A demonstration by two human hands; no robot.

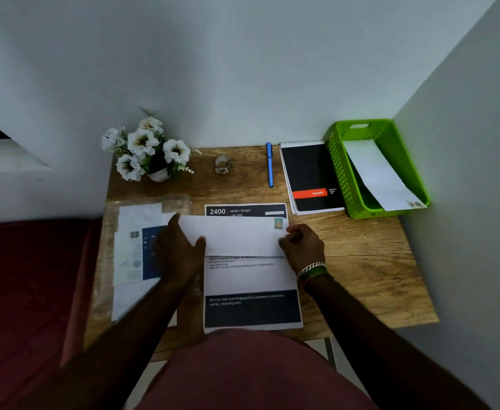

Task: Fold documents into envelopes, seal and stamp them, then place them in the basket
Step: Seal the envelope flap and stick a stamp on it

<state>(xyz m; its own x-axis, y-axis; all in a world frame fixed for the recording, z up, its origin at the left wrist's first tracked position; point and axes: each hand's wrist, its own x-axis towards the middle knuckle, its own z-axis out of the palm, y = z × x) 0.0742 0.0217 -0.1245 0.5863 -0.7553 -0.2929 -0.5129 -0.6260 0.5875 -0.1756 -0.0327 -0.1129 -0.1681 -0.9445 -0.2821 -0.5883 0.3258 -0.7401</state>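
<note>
- At mid tabletop (pixel 361 261), a white envelope (pixel 237 236) with a stamp (pixel 278 223) lies across a printed document (pixel 251 291).
- Left hand (pixel 179 247) rests on its left end, fingers spread.
- Right hand (pixel 302 245) pinches its right edge.
- Far right, a green basket (pixel 339 167) holds another envelope (pixel 376 173).

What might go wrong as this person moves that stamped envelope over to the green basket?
The stamp may not be pressed down fully, so it could peel off in transit. The envelope, held between the left hand and right hand, lies on a printed sheet and could drag it along. The green basket already holds an envelope leaning on its rim, which might get knocked out.
</note>
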